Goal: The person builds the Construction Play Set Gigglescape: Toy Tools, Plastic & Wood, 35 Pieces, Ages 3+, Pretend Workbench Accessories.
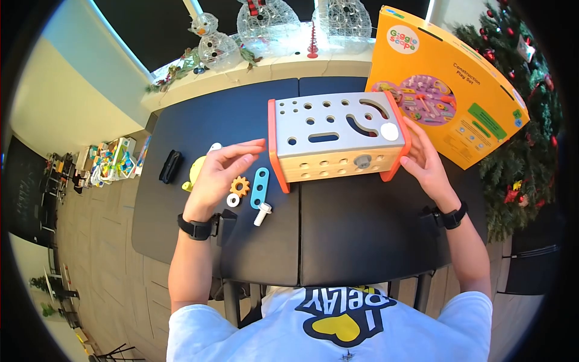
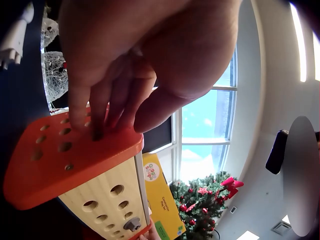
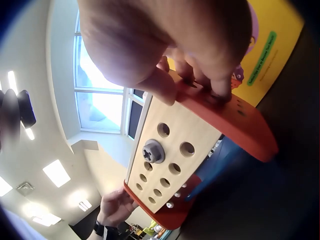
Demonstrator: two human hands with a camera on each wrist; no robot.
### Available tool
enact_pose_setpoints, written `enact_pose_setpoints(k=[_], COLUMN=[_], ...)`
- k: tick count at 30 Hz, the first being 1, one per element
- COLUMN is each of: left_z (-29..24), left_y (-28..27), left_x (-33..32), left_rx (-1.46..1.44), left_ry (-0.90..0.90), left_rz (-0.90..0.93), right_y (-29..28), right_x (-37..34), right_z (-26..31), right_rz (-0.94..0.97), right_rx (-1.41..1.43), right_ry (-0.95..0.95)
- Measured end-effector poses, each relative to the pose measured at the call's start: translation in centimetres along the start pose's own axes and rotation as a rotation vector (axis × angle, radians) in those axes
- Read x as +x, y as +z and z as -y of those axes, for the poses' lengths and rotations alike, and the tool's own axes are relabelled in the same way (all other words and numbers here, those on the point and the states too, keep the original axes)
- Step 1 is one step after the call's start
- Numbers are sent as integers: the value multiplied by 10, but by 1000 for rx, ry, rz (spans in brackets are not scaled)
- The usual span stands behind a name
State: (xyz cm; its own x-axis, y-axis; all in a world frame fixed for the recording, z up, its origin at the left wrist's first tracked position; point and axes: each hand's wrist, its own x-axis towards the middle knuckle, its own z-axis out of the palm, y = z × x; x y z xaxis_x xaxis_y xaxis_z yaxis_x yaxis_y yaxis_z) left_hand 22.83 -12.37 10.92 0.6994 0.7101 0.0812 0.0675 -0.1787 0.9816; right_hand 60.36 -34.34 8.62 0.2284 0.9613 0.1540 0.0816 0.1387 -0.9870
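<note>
White printed shirt fabric (image 1: 398,326) is lying nearest the lens in the head view. Beyond it, the toy box (image 1: 333,128) is standing on the black table (image 1: 362,223), between both hands. The right hand (image 1: 426,166) is grasping its right end panel (image 1: 405,136), while the left hand (image 1: 220,175) is reaching, loose and holding nothing, beside the left end panel (image 1: 273,139).

From the left wrist, relaxed fingers are hanging at that red panel; whether they are touching is hard to tell. The box is probably staying rigid under pressure and feeling moderately heavy, its smooth paint slightly slippery.

From the right wrist, the thumb (image 3: 162,90) is bearing on the panel's edge, opposite fingers on its outer side. Both end panels are offering the steadiest hold; the gray bolt head (image 3: 153,151) is looking too small for lifting.
</note>
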Motion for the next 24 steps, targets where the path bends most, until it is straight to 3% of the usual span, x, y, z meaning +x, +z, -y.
enact_pose_setpoints(k=[3,4,6,10,13,17,20,23,24], left_z=[9,7,16,34,55,73,63,44,41], left_y=[-29,-29,-40,-49,-57,-67,-62,-59,-61], left_x=[-2,-5,-10,-27,-33,-39,-43,-44,-46], left_rx=[321,486,750,1154,1268,1274,1261,1171,1147], left_ry=[-80,-92,-46,-29,-58,-12,32,-155,-127], left_rz=[-108,-201,-221,-169,-101,-114,-202,-291,-324], right_y=[6,9,22,54,79,136,178,217,230], right_x=[-1,-2,-4,-2,0,5,16,35,42], right_z=[2,4,13,33,37,27,2,-15,-17], right_rz=[-98,-143,-238,-246,-85,390,558,650,654], right_rx=[-244,-407,-729,-911,-898,-799,-781,-757,-769], right_ry=[-55,-140,-314,-688,-835,-759,-666,-574,-527])
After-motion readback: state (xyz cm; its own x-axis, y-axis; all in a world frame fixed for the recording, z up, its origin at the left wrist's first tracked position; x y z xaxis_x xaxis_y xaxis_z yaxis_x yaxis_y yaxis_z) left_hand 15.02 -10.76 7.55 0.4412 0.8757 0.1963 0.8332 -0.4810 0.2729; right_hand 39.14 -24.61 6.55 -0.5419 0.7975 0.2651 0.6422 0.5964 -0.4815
